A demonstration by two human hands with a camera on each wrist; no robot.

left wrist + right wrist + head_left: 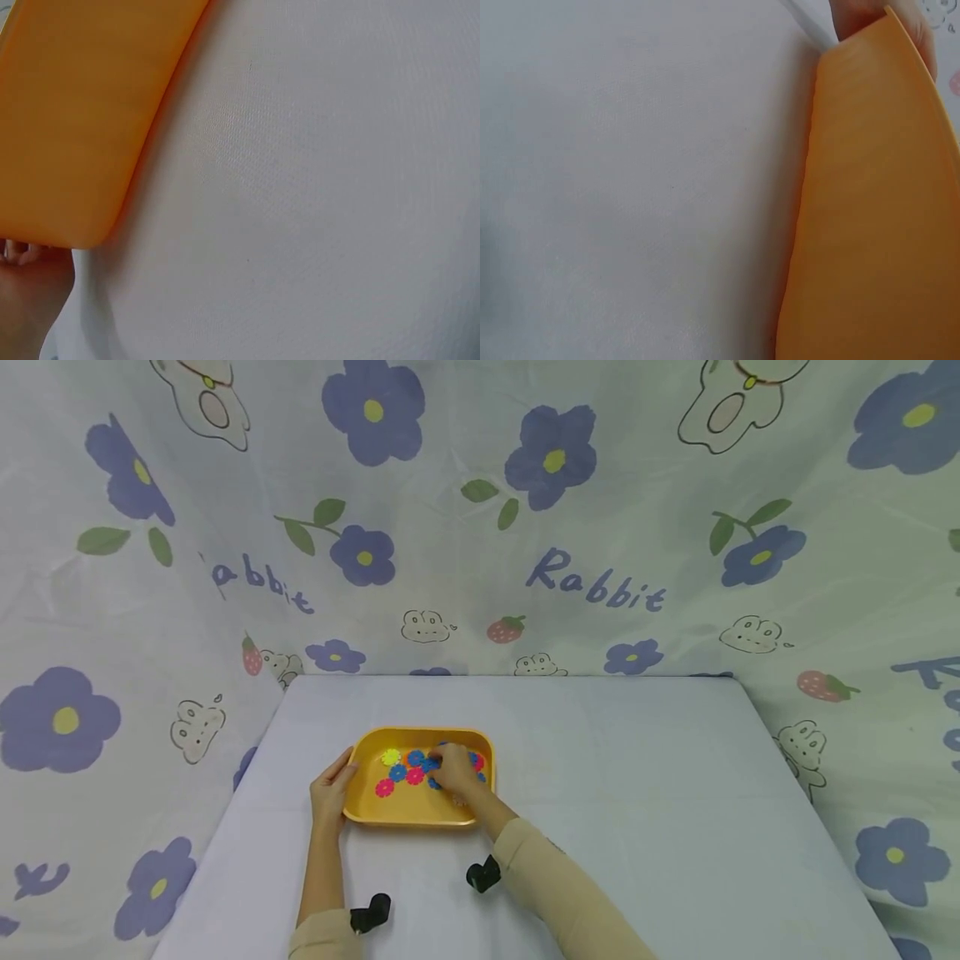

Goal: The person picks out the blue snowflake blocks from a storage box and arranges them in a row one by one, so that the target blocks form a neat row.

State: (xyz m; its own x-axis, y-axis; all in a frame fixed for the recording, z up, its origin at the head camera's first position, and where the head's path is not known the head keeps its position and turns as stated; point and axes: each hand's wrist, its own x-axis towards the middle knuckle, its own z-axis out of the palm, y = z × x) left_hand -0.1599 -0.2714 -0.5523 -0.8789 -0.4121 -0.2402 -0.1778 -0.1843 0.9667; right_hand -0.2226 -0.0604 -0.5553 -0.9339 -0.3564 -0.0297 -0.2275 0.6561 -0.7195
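Note:
A yellow tray (pixel 397 817) holds several small flower-shaped plastic discs in blue, pink, yellow and orange. At its left side my left hand (pixel 331 787) grips the rim, and the left wrist view shows fingers (pixel 26 255) against the tray's end wall. My right hand (pixel 455 770) reaches over the tray's right half with bent fingers. Thumb and forefinger pinch at a blue disc (pixel 428 766). Near it lie a pink disc (pixel 415 776) and a yellow disc (pixel 391 757). The right hand covers some discs behind it. Both wrist views show the tray's outer wall.
The tray stands on a white-covered table (pixel 615 793). A patterned cloth (pixel 465 543) with flowers and rabbits hangs behind and along the sides. Black wrist cameras, one on the left arm (pixel 371 912) and one on the right (pixel 483 873), sit low over the table.

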